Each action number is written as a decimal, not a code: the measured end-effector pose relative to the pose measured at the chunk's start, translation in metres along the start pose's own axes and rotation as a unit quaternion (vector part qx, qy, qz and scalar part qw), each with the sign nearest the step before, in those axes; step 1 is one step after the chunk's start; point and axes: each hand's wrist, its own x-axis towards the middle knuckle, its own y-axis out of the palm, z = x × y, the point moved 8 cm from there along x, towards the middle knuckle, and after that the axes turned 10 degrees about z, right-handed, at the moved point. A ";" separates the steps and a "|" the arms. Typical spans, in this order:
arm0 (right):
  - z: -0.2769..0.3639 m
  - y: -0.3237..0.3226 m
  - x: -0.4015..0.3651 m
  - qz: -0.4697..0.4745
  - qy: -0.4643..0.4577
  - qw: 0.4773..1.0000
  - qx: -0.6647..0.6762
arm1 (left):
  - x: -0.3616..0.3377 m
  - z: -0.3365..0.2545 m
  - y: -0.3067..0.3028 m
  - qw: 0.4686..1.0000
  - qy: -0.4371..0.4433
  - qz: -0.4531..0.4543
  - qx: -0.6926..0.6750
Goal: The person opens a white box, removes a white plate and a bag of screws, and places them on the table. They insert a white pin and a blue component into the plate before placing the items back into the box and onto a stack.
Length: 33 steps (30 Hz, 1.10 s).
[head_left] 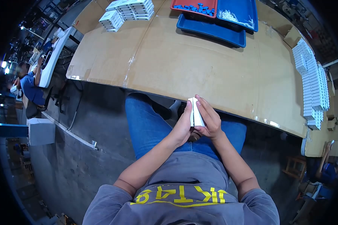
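Both hands are clamped on it: my left hand cups one side of the small white cardboard box, and my right hand wraps the other, fingers laid along its face. So that's a closed grip on each side, with the box standing upright between my palms. It sits over my lap in blue jeans, just short of the near edge of the brown cardboard-covered table, and it isn't resting on anything.

I'd judge the step in hand to be shaping or closing this one box, with my fingertips at its top end. I can't see how the flaps stand from here. A next move would call for one hand holding the box square while the other frees its fingers to press an end.

Across the table there's a long row of stacked white boxes on my right and more white box stacks at the far left. At the far edge are blue plastic trays and a red plastic tray. Off to the left, another person in a blue shirt works at a separate bench.
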 end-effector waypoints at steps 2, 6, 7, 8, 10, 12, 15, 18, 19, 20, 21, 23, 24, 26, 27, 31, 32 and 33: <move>-0.010 -0.003 0.000 -0.030 0.063 0.995 0.073 | -0.002 -0.005 0.007 1.000 0.005 0.030 0.001; -0.037 0.010 -0.012 -0.079 0.208 0.931 0.290 | -0.001 -0.023 0.002 0.849 0.215 -0.018 0.483; -0.032 0.012 -0.007 -0.086 0.235 0.911 0.328 | 0.000 -0.025 0.006 0.872 0.197 0.014 0.449; -0.031 0.015 -0.006 -0.093 0.261 0.889 0.365 | 0.002 -0.025 0.000 0.899 0.185 0.011 0.397; -0.029 0.012 0.000 -0.031 0.247 0.923 0.294 | 0.007 -0.021 -0.012 0.944 0.156 0.007 0.289; -0.025 0.010 0.005 0.005 0.249 0.939 0.237 | 0.009 -0.028 -0.025 0.950 0.206 -0.038 0.231; -0.019 0.011 0.002 0.068 0.212 0.958 0.183 | 0.007 -0.033 -0.032 0.965 0.180 -0.065 0.178; -0.010 0.013 0.001 0.093 0.179 0.970 0.131 | 0.011 -0.021 -0.041 0.979 0.149 -0.059 0.129; -0.010 0.015 0.001 0.094 0.167 0.975 0.109 | 0.013 -0.021 -0.041 0.973 0.161 -0.062 0.155; -0.011 0.017 0.000 0.094 0.154 0.980 0.087 | 0.013 -0.021 -0.040 0.966 0.172 -0.064 0.182; -0.013 0.016 -0.001 0.081 0.149 0.984 0.064 | 0.014 -0.017 -0.041 0.970 0.156 -0.060 0.177; -0.013 0.017 -0.001 0.075 0.141 0.986 0.049 | 0.011 -0.020 -0.034 0.976 0.125 -0.052 0.168; -0.013 0.017 -0.001 0.072 0.137 0.987 0.041 | 0.010 -0.022 -0.033 0.972 0.137 -0.051 0.184; -0.011 0.017 -0.001 0.060 0.130 0.989 0.032 | 0.012 -0.024 -0.031 0.962 0.162 -0.050 0.216; -0.010 0.017 -0.002 0.053 0.127 0.990 0.027 | 0.012 -0.023 -0.030 0.959 0.167 -0.053 0.221; -0.007 0.016 -0.003 0.047 0.115 0.992 -0.005 | 0.014 -0.018 -0.029 0.955 0.177 -0.044 0.234; -0.007 0.015 -0.004 0.051 0.121 0.991 -0.004 | 0.015 -0.018 -0.029 0.955 0.178 -0.036 0.235; -0.008 0.015 -0.005 0.055 0.126 0.991 -0.003 | 0.016 -0.018 -0.028 0.957 0.171 -0.034 0.231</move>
